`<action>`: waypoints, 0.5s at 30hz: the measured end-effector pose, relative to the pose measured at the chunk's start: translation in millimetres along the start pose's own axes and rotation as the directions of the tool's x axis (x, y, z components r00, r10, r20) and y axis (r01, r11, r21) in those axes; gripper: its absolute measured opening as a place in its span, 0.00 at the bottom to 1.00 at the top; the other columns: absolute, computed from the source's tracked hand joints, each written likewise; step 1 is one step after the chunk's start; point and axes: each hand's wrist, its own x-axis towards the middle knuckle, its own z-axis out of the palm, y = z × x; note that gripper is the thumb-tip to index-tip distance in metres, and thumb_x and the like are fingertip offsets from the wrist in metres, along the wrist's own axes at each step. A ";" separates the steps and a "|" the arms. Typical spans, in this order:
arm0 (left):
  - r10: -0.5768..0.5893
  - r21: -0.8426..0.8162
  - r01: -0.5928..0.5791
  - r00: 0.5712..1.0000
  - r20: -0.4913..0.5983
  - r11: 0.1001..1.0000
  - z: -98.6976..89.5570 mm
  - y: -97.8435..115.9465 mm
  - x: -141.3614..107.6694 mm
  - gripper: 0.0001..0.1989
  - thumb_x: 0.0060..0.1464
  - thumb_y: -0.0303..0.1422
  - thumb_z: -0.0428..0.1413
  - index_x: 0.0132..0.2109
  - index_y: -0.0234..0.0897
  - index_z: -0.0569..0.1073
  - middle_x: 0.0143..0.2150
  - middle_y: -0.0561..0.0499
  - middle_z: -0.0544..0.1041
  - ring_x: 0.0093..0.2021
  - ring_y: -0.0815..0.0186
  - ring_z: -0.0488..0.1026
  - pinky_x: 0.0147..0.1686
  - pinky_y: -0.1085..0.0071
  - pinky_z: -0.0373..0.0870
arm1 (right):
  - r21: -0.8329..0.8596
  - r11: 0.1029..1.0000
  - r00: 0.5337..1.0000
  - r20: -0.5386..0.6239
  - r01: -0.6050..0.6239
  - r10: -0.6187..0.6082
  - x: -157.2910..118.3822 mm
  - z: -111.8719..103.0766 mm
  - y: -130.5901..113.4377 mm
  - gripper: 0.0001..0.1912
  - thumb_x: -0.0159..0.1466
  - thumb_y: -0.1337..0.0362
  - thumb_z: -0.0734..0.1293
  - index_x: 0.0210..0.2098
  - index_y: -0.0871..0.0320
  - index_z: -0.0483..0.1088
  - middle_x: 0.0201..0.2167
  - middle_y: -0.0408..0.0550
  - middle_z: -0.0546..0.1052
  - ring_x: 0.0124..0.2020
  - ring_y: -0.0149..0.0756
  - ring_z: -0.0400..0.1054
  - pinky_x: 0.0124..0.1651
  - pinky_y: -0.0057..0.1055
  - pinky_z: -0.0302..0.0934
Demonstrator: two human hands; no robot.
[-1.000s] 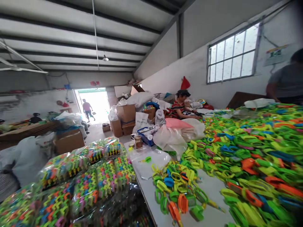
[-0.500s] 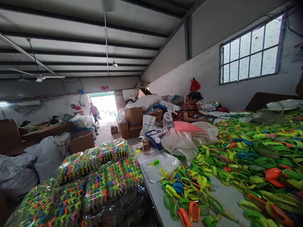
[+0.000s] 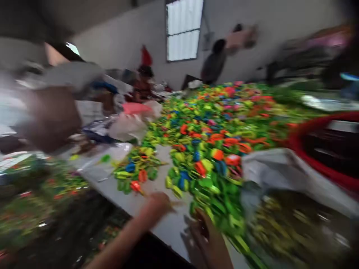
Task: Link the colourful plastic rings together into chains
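Observation:
Everything in the head view is smeared by motion. My left hand [image 3: 157,204] is over the light table [image 3: 168,228] near its front edge, fingers blurred, with a thin pointed thing showing beside them. To its right, my right hand [image 3: 206,233] is at the near edge of a large pile of green, yellow, orange and blue plastic pieces [image 3: 207,183]; what its fingers hold, if anything, is unclear. A smaller group of such pieces [image 3: 142,175] lies beyond my left hand, beside a clear plastic bag [image 3: 108,162].
At the right are a red-rimmed basin [image 3: 297,144] and a pale open bag [image 3: 263,162] of yellowish bits. Packed bundles [image 3: 56,190] stand at the left. A person [image 3: 143,86] sits behind the table; a darker figure [image 3: 214,63] is by the wall.
The view has swung right and down. Both my hands have come into sight, along with the red-rimmed basin and the bag of yellowish bits. The doorway has left the view.

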 end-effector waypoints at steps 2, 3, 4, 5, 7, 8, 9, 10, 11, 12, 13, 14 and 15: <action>-0.028 0.052 0.031 0.998 -0.051 0.998 -29.6 -12.8 37.2 0.13 0.62 0.34 0.49 0.52 0.36 0.69 0.57 0.40 0.66 0.58 0.51 0.63 0.56 0.46 0.62 | 0.034 0.999 0.998 -0.057 -0.012 0.014 -0.7 -10.6 25.0 0.22 0.65 0.52 0.58 0.53 0.53 0.68 0.39 0.50 0.78 0.36 0.38 0.74 0.37 0.33 0.72; -0.064 0.129 0.083 0.987 -0.145 0.988 -43.4 -19.5 53.4 0.12 0.61 0.30 0.48 0.49 0.34 0.70 0.57 0.37 0.65 0.60 0.46 0.61 0.57 0.42 0.57 | 0.030 0.999 0.995 -0.102 -0.015 0.018 -3.6 -19.8 38.1 0.21 0.65 0.52 0.58 0.51 0.54 0.70 0.39 0.50 0.78 0.36 0.37 0.74 0.37 0.32 0.71; -0.058 0.337 0.171 0.945 -0.321 0.926 -54.8 -25.1 66.2 0.11 0.59 0.29 0.50 0.49 0.34 0.70 0.57 0.36 0.65 0.60 0.44 0.59 0.58 0.41 0.55 | 0.013 1.000 0.989 -0.149 -0.019 0.020 -7.6 -30.9 50.8 0.20 0.64 0.52 0.58 0.48 0.55 0.71 0.39 0.51 0.78 0.36 0.37 0.74 0.38 0.32 0.71; -0.026 0.470 0.228 0.917 -0.398 0.853 -62.4 -29.1 75.6 0.12 0.57 0.27 0.51 0.49 0.33 0.70 0.59 0.35 0.63 0.61 0.42 0.58 0.58 0.40 0.53 | -0.026 0.999 0.980 -0.196 -0.036 0.030 -11.8 -43.0 63.0 0.20 0.64 0.51 0.59 0.46 0.55 0.72 0.40 0.52 0.78 0.37 0.38 0.73 0.40 0.33 0.70; 0.056 0.645 0.266 0.900 -0.433 0.717 -63.3 -32.0 86.2 0.14 0.55 0.26 0.52 0.50 0.33 0.70 0.60 0.36 0.63 0.61 0.44 0.59 0.59 0.45 0.55 | -0.129 0.988 0.961 -0.273 -0.080 0.042 -18.1 -66.0 84.5 0.20 0.63 0.48 0.59 0.43 0.55 0.73 0.42 0.54 0.77 0.41 0.42 0.73 0.44 0.37 0.70; 0.067 0.665 0.214 0.926 -0.371 0.715 -56.6 -31.1 89.0 0.15 0.55 0.26 0.52 0.50 0.33 0.70 0.60 0.37 0.64 0.60 0.47 0.61 0.59 0.49 0.57 | -0.177 0.980 0.953 -0.302 -0.092 0.034 -19.4 -74.9 93.0 0.21 0.63 0.47 0.58 0.42 0.55 0.73 0.43 0.55 0.77 0.44 0.44 0.72 0.47 0.40 0.69; 0.066 0.649 0.146 0.955 -0.290 0.747 -46.5 -29.1 90.6 0.15 0.56 0.26 0.51 0.50 0.34 0.70 0.57 0.38 0.67 0.58 0.50 0.64 0.58 0.53 0.60 | -0.214 0.973 0.947 -0.321 -0.091 0.018 -19.6 -81.0 99.4 0.22 0.64 0.47 0.57 0.43 0.56 0.73 0.44 0.56 0.77 0.46 0.46 0.72 0.49 0.43 0.68; 0.059 0.609 0.089 0.974 -0.218 0.788 -34.6 -26.5 90.9 0.14 0.56 0.25 0.50 0.49 0.34 0.71 0.54 0.39 0.69 0.55 0.52 0.67 0.56 0.56 0.62 | -0.239 0.968 0.945 -0.326 -0.075 -0.007 -18.8 -83.6 103.2 0.22 0.64 0.48 0.57 0.44 0.56 0.72 0.44 0.57 0.76 0.47 0.47 0.71 0.51 0.45 0.68; 0.051 0.559 0.051 0.985 -0.165 0.828 -22.6 -23.7 90.0 0.13 0.56 0.25 0.49 0.48 0.34 0.71 0.51 0.39 0.71 0.52 0.54 0.69 0.53 0.58 0.64 | -0.249 0.968 0.951 -0.306 -0.038 -0.041 -17.1 -82.2 104.4 0.22 0.64 0.49 0.57 0.45 0.57 0.72 0.45 0.57 0.76 0.48 0.48 0.71 0.52 0.46 0.67; 0.045 0.510 0.028 0.990 -0.130 0.860 -12.2 -21.3 88.0 0.13 0.57 0.25 0.48 0.46 0.34 0.72 0.48 0.39 0.73 0.50 0.55 0.71 0.51 0.59 0.65 | -0.242 0.970 0.962 -0.260 0.014 -0.078 -14.5 -76.2 103.0 0.21 0.64 0.50 0.57 0.45 0.56 0.72 0.45 0.57 0.76 0.48 0.48 0.71 0.52 0.45 0.68; 0.039 0.471 0.023 0.992 -0.121 0.882 -4.4 -19.9 85.4 0.12 0.57 0.25 0.47 0.45 0.34 0.73 0.45 0.40 0.74 0.47 0.56 0.72 0.50 0.60 0.66 | -0.217 0.974 0.973 -0.202 0.067 -0.112 -11.1 -65.5 99.0 0.19 0.64 0.52 0.58 0.46 0.56 0.72 0.45 0.57 0.77 0.48 0.47 0.72 0.51 0.44 0.68; 0.038 0.448 0.027 0.990 -0.136 0.894 0.1 -20.1 82.6 0.11 0.57 0.26 0.47 0.43 0.35 0.73 0.44 0.41 0.75 0.45 0.57 0.73 0.48 0.62 0.67 | -0.179 0.976 0.980 -0.138 0.121 -0.146 -6.9 -50.2 92.4 0.17 0.64 0.55 0.59 0.45 0.55 0.73 0.45 0.56 0.77 0.47 0.47 0.72 0.49 0.42 0.70; 0.044 0.430 0.029 0.987 -0.157 0.903 0.8 -22.4 80.2 0.10 0.57 0.27 0.49 0.43 0.36 0.74 0.43 0.43 0.75 0.44 0.59 0.73 0.47 0.65 0.67 | -0.134 0.975 0.980 -0.072 0.176 -0.186 -2.1 -30.6 83.2 0.15 0.64 0.57 0.60 0.45 0.53 0.74 0.44 0.55 0.78 0.46 0.46 0.73 0.47 0.40 0.71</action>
